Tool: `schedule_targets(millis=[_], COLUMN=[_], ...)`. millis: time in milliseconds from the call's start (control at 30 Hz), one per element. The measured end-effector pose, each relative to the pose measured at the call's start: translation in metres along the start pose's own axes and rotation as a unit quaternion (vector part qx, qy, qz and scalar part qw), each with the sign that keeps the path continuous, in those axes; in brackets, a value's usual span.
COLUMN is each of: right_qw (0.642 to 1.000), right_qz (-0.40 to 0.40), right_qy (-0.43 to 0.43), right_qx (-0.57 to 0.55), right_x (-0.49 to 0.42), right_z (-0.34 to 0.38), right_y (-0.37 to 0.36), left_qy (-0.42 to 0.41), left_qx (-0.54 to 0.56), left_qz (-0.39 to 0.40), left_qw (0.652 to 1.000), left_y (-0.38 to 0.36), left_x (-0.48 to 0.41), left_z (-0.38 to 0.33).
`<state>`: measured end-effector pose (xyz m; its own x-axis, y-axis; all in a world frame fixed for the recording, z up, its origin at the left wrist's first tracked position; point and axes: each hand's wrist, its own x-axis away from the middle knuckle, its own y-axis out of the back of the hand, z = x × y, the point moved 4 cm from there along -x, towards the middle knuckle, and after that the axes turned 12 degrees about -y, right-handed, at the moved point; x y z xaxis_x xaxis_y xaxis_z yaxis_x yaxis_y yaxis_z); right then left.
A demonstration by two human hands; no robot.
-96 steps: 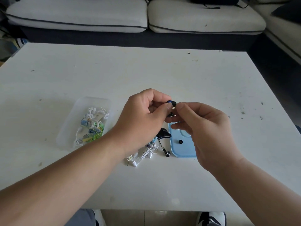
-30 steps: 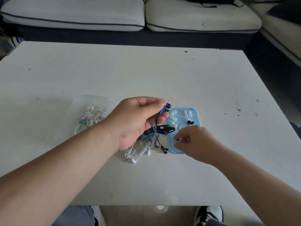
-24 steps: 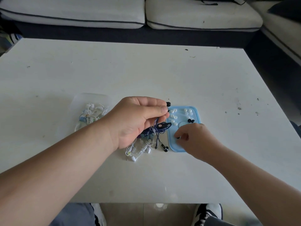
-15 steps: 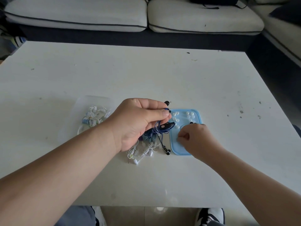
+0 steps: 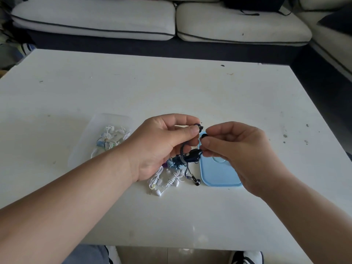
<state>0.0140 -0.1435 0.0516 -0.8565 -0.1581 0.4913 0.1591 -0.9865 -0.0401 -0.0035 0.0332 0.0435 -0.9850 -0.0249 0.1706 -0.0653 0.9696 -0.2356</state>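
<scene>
Our right hand [image 5: 234, 149] has come up off the blue tray [image 5: 219, 175], pinching a black ear tip [image 5: 203, 137]. Our left hand [image 5: 163, 143] pinches the dark earbud [image 5: 199, 127] just beside it.

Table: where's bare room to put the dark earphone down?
Bare: far half of the table, toward the sofa; the stretch right of the blue tray; the area left of the clear container. Crowded: the strip from container through the white earphone pile to the tray, under the left hand and right hand.
</scene>
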Motion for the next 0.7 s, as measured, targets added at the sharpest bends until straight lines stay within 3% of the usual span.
schedule_targets(millis=[167, 700], right_qw=[0.999, 1.000], right_qz=[0.018, -0.016], right_qy=[0.014, 0.021], right_qx=[-0.038, 0.002], right_x=[-0.0006, -0.0008], right_z=[0.0009, 0.0015], right_y=[0.0002, 0.0033], left_qy=[-0.003, -0.048], left_qx=[-0.026, -0.100], left_qz=[0.012, 0.018], left_qw=[1.000, 0.994], left_y=[-0.0006, -0.0025], left_x=[-0.0009, -0.0003], left_z=[0.0023, -0.0003])
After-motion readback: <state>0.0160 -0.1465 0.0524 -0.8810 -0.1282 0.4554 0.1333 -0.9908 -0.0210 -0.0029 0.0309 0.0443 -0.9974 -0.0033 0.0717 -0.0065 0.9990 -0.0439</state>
